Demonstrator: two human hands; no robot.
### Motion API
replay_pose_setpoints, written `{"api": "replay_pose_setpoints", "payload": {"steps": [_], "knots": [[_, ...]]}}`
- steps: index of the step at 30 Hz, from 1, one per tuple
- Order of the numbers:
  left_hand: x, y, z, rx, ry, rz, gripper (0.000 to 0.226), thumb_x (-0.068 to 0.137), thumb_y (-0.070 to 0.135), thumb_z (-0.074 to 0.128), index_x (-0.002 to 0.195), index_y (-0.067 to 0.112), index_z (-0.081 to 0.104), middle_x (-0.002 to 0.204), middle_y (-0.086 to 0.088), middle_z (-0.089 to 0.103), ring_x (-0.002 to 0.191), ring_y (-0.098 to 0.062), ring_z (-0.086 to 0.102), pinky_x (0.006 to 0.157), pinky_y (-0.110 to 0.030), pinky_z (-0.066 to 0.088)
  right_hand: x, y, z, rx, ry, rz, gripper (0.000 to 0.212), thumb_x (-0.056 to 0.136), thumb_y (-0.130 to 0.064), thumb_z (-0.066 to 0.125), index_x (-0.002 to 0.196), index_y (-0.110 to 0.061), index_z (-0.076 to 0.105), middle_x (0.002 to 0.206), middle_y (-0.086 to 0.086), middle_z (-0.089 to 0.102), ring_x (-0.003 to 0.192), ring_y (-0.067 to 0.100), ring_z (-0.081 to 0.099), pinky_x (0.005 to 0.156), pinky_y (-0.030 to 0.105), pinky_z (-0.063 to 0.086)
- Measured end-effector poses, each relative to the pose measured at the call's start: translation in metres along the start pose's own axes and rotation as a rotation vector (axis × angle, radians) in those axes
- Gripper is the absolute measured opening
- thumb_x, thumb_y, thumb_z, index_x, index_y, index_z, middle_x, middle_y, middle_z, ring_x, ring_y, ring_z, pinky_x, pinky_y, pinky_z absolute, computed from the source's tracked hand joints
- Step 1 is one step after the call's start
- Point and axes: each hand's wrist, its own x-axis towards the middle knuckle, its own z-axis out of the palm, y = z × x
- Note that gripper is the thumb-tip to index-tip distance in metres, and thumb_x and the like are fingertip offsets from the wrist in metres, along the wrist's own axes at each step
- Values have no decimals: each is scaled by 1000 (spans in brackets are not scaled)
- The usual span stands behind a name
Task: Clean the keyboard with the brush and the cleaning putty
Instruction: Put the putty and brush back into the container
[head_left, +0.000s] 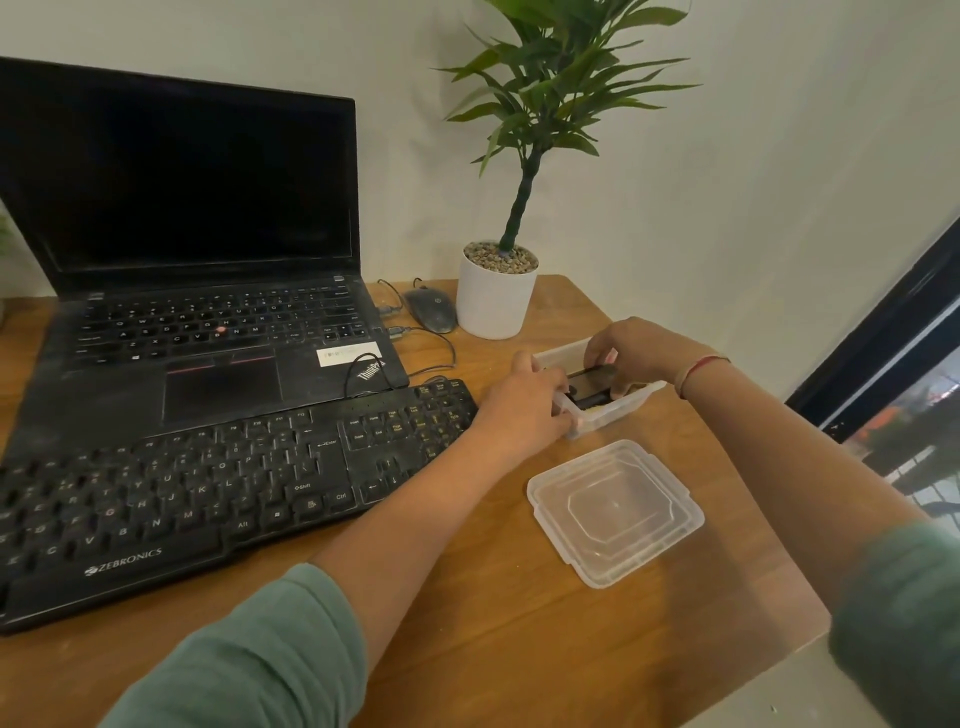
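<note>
- Right hand (631, 349): reaches down into a clear plastic container (618, 408); fingers curled around a flat black object (592, 382) that lies inside. Whether this object is the brush cannot be told.
- Left hand (524, 410): set against the container's near-left wall, fingers bent over the rim and touching the same black object's left end; how firmly it grips is not visible.
- Container: stands on the wooden desk (493, 613), just right of the keyboard (218, 499); both hands cover most of its interior, so other contents, putty included, cannot be made out.
- Lid (615, 512): clear, off the container, lying flat on the desk nearer the viewer and apart from it.
- Keyboard: black, wired, marked ZEBRONICS, lying in front of the laptop (197, 260) with its far edge overlapping the laptop's front edge; the left forearm crosses just beside its right end.
- Laptop: open, screen dark, dusty palm rest with a white sticker.
- Mouse (431, 310): dark, behind the keyboard, between laptop and plant pot (496, 299); its cable loops across the desk toward the laptop.
- Plant pot: white, topped with pebbles, holding a green leafy plant, just behind the container.
- Sleeves (270, 654): green, pushed up both forearms; a thread band (698, 370) circles the right wrist.
</note>
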Motion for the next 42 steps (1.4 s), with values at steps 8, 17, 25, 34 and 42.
{"api": "replay_pose_setpoints", "payload": {"steps": [8,17,25,34,42], "knots": [[-37,3,-10,75,119,78,59,84,45,62,134,25,39,136,-3,38,124,-25,39,101,-43,36,-86,5,11,647,592,-22,10,84,-18,69,94,-19,71,93,-5,70,87,10,65,84,28,51],[-92,-3,-9,189,-365,510,48,83,51,62,124,28,53,122,7,50,113,-11,45,95,-32,36,-142,7,83,502,124,308,19,88,-35,63,103,-23,63,97,-9,63,90,10,60,74,19,45],[-100,-3,5,211,-314,489,33,89,40,58,119,26,56,116,5,53,104,-15,52,81,-41,48,-135,-13,82,462,111,447,24,88,-40,61,96,-18,59,82,-3,62,75,11,58,61,18,46],[-99,-8,-2,81,-55,509,38,86,37,63,119,22,54,118,5,55,109,-14,49,89,-36,48,-147,2,45,1397,69,380,24,90,-12,60,113,-10,57,104,14,63,82,25,61,66,32,58],[-67,23,-29,-661,378,137,14,83,27,71,72,25,64,69,15,62,64,-2,57,65,-29,51,-138,2,3,1759,354,147,62,67,-63,57,102,-11,57,73,5,69,69,15,68,60,22,57]]}}
